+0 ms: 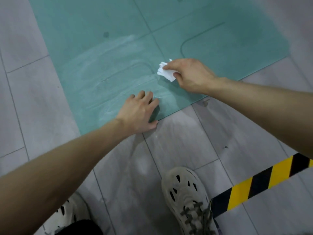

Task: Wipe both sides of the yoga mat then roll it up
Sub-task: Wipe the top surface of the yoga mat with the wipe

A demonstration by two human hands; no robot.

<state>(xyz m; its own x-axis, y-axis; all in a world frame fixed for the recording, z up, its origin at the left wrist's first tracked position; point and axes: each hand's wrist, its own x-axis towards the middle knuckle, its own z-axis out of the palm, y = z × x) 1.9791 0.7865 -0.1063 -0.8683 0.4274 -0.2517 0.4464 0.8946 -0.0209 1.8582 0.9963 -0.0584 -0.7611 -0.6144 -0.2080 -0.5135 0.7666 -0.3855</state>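
1. Yoga mat (118,22) lies flat on the floor (186,136), long axis running away from the person.
2. Right grip (191,75) pinches a tissue (165,72) on the mat; left grip (138,112) rests flat at the near edge.
3. The unsmeared area lies right of the tissue and is likely next.

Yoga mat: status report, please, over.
Left grip flat on yoga mat near edge. Right grip pinches white tissue against it. Mat unrolled, streaked. Nothing blocking.

The mat (101,39) is lying on the floor (177,141) at 12 o'clock from the shoes (186,197). The left hand (138,112) is resting on its near edge, with the right hand (191,75) holding a tissue (165,72) at 1 o'clock.
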